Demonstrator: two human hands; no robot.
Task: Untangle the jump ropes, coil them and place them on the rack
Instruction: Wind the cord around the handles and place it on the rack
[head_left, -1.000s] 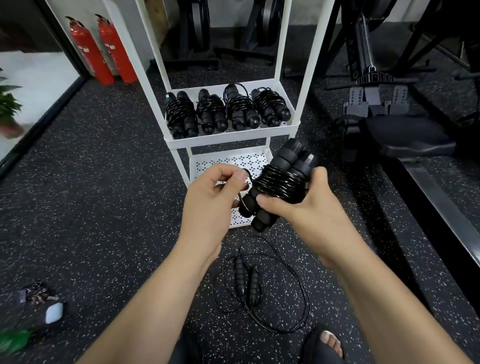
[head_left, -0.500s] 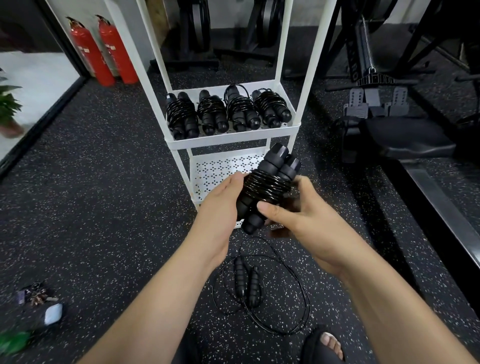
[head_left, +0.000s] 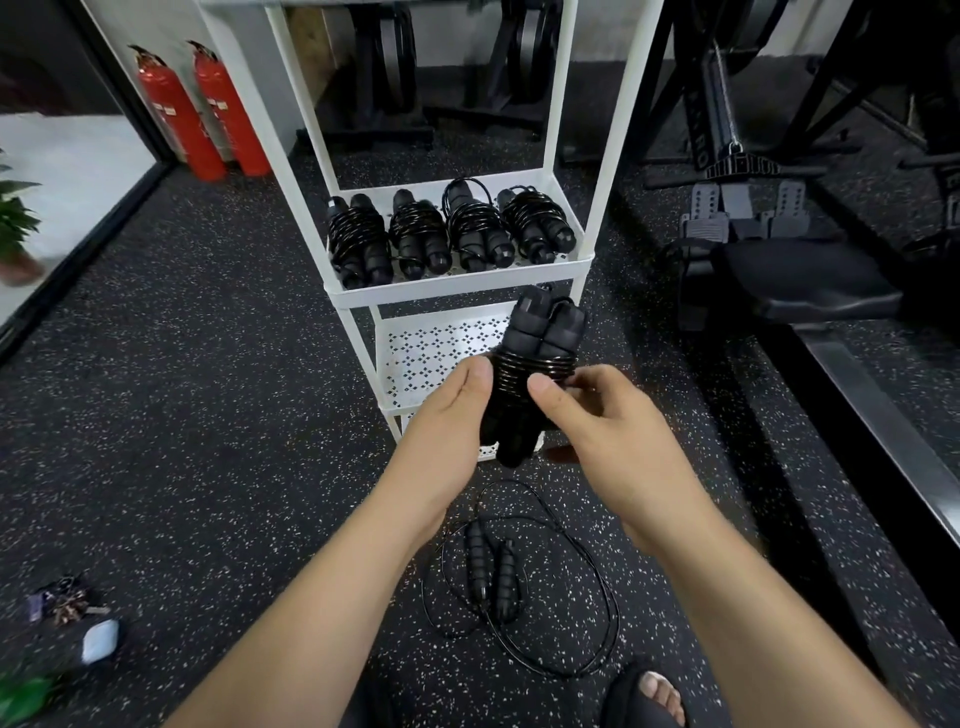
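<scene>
A coiled jump rope (head_left: 535, 374) is held between both hands, in front of the white rack (head_left: 613, 156). The left hand (head_left: 447, 415) is wrapped round the left side of the bundle, its fingers (head_left: 477, 375) curled against the wound cord. The right hand (head_left: 608, 421) pinches the cord turns with the thumb on top (its other fingertips are hidden behind the bundle).

The bundle is judged light, and fairly rigid where the two handles lie side by side. The glossy cord is likely springy and slippery, so the turns may loosen if let go. Hold is best kept across the wound middle, with cord pressed onto handles.

Beyond and above the fingers, four coiled ropes (head_left: 447, 234) lie on the middle shelf (head_left: 457, 293). Below the fingers, one loose rope (head_left: 498, 577) lies uncoiled on the floor (head_left: 208, 415).
</scene>
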